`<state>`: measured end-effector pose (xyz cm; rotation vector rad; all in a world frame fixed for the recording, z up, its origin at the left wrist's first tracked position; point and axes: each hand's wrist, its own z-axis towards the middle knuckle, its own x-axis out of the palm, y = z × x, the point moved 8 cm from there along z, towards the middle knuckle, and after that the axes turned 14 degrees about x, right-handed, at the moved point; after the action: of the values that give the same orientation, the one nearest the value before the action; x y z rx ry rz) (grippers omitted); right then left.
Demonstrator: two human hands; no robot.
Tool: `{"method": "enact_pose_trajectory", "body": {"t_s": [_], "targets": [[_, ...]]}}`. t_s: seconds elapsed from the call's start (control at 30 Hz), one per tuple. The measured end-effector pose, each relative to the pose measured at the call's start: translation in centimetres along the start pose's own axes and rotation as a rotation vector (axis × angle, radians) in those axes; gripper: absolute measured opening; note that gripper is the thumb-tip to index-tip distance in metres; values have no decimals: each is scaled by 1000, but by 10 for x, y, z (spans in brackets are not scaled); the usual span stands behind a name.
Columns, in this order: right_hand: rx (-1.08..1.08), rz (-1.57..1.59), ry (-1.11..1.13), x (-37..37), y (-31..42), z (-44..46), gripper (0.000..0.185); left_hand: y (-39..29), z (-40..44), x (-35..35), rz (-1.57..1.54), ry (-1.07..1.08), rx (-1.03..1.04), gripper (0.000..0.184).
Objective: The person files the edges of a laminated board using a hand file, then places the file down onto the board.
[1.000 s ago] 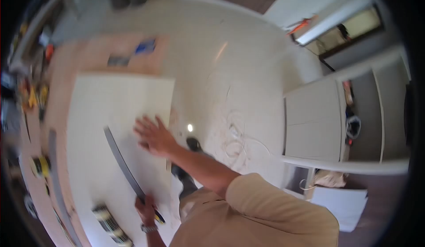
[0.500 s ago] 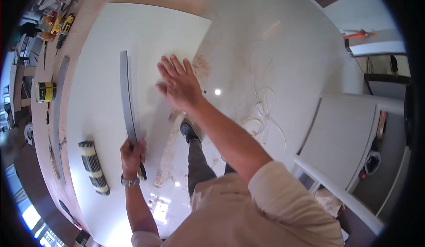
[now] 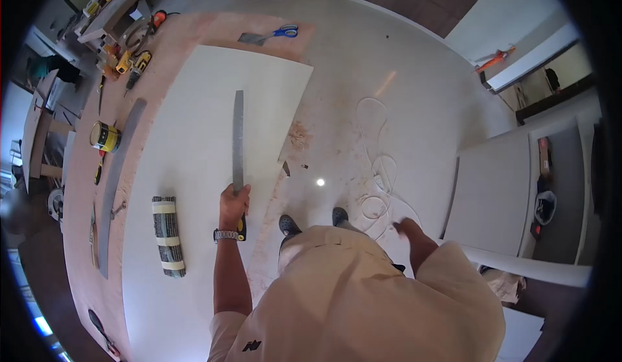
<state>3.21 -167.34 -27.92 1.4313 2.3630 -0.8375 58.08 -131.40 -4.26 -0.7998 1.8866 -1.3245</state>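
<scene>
Since the earlier frame, the right hand (image 3: 406, 228) had swung clear of the white board (image 3: 194, 141). On it lay a banded roll (image 3: 168, 235); rightward, the left hand (image 3: 234, 206) gripped a grey strip (image 3: 238, 138) over the board, where a firm, level hold seemed best; the blurred right hand's spread could not be told.

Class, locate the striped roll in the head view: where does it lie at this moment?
In the head view, the striped roll lies on the white board, left of centre, just left of the person's left hand, which holds the grey strip.
</scene>
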Motion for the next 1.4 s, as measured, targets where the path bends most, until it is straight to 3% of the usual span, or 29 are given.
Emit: {"method": "enact_pose_trajectory", "body": {"t_s": [0.07,0.1,0.2,0.27,0.3,0.33,0.37,0.47,0.5,0.57,0.67,0.77,0.83,0.87,0.97,1.17,1.27,1.4], "targets": [[40,52,18,23,-49,-57,38,0,5,1,62,50,23,29],[1,36,-21,25,-53,-81,42,-1,5,1,61,63,21,30],[133,332,-285,22,-44,-85,27,-2,3,4,61,96,11,32],[-105,471,-532,-13,9,-87,23,-4,3,7,61,103,14,32],[-448,81,-672,-27,59,-85,24,-7,3,8,91,122,7,31],[-511,197,-822,-64,93,-113,24,-11,3,9,122,142,-2,30],[-410,1058,-543,-118,105,-158,27,-17,4,13,152,162,-11,29],[-599,1297,-252,-214,202,-221,48,-65,2,30,177,292,47,25],[-777,1349,-324,-240,231,-230,59,-74,-1,37,203,339,44,24],[-868,1422,-232,-288,274,-263,64,-93,-1,53,254,422,45,22],[-975,1288,-496,-336,317,-257,68,-110,-4,69,455,550,105,18],[-965,1191,-341,-344,338,-241,70,-118,10,79,717,556,212,18],[-940,1160,-391,-340,345,-232,69,-147,18,90,851,574,279,18],[-926,1141,-415,-338,348,-227,69,-151,24,92,863,584,194,20],[-943,1127,-485,-352,351,-221,69,-180,40,107,951,619,214,21],[-1091,1221,-296,-389,374,-196,71,-213,84,131,1006,640,108,23],[-1099,1228,-311,-403,384,-186,70,-218,101,139,1039,641,108,22],[-1002,1118,-157,-383,415,-158,69,-201,120,142,1109,688,82,22]]}}
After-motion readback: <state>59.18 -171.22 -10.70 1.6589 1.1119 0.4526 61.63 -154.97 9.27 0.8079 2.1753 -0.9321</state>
